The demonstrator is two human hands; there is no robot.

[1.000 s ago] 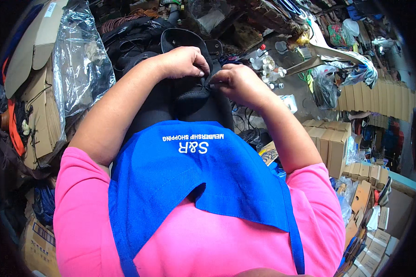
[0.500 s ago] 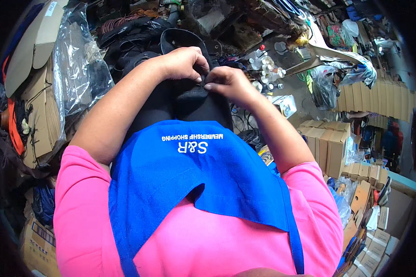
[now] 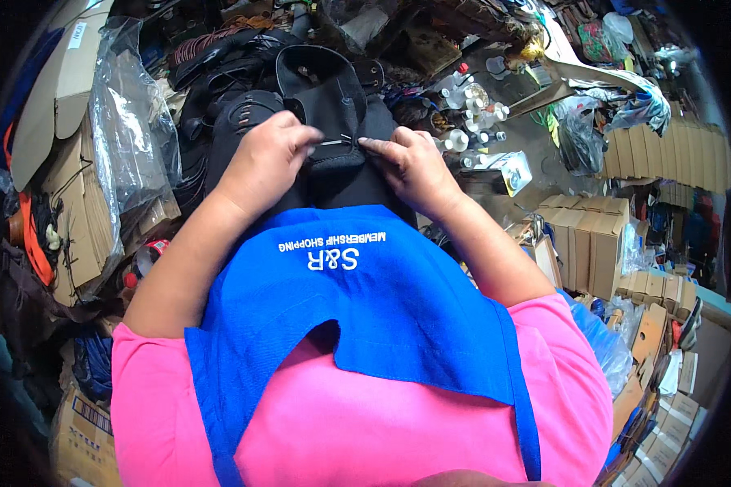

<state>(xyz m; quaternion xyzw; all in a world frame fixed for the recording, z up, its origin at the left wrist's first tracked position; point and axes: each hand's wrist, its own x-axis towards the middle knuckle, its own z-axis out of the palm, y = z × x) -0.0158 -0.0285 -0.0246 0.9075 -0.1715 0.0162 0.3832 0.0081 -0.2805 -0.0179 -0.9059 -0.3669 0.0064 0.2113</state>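
A black shoe piece (image 3: 321, 89) with a curved open rim rests on my lap, over my blue apron (image 3: 365, 300). My left hand (image 3: 264, 162) grips its near edge from the left, fingers curled over the black material. My right hand (image 3: 410, 166) comes in from the right, its fingertips pinched on the end of a thin metal needle (image 3: 337, 143). The needle lies across the black edge between the two hands. The lower part of the black piece is hidden under my hands and the apron.
Black straps and soles (image 3: 219, 89) are heaped behind the shoe piece. Crumpled clear plastic (image 3: 130, 138) and flattened cardboard (image 3: 53, 89) lie to the left. Small white bottles (image 3: 467, 101) stand at the right, with stacked brown boxes (image 3: 589, 243) beyond them.
Both hands have drawn down toward my body along the black piece, the left one also shifting left. A thin needle now shows between the fingertips.
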